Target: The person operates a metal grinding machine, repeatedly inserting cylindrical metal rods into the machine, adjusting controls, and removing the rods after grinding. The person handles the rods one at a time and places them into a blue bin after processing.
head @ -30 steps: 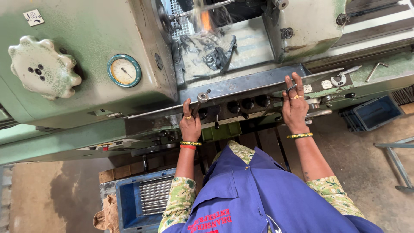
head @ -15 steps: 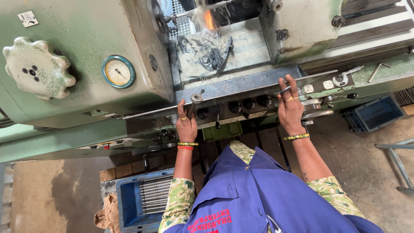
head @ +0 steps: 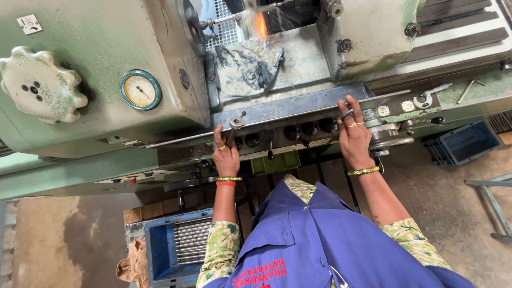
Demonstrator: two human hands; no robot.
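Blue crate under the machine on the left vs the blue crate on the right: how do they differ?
The left blue crate holds a row of metal rods; the right blue crate shows none. The left one sits close beside the person's left arm, the right one farther off past the right hand and partly tucked under the machine. Both are blue, open-topped and rectangular.
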